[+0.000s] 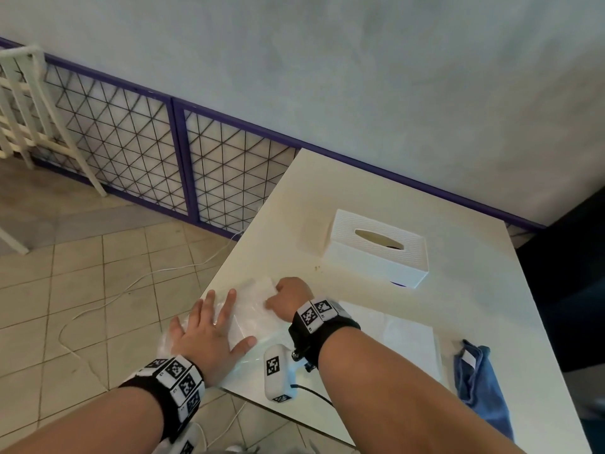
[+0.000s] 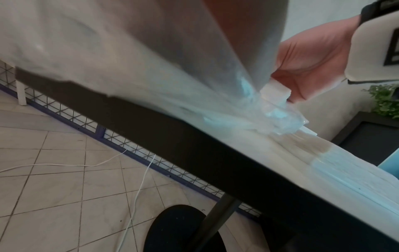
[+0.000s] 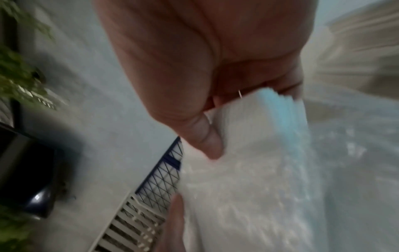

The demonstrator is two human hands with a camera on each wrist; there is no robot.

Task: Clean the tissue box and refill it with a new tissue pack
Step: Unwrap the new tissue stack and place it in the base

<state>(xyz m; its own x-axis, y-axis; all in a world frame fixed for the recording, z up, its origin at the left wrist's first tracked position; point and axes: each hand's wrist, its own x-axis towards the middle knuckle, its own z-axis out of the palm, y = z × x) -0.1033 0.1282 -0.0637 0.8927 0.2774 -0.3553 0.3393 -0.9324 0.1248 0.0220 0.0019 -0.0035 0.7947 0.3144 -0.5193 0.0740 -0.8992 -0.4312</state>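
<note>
Right wrist footage is badly blurred, so only a thumb and curled fingers of the right hand point(image 3: 207, 71) clamped on the end of a white tissue stack point(image 3: 248, 136) read clearly. The clear plastic wrapper point(image 1: 242, 309) is hard to separate from the tissues at the near left corner of the white table point(image 1: 360, 198). The left hand point(image 1: 209, 332) lies flat on the wrapper, fingers straight and spread, just beside the right hand. The white tissue box point(image 1: 376, 253) sits well apart farther back, its oval slot showing a dim interior. A blue cloth point(image 1: 481, 381) lies at the table's right edge.
</note>
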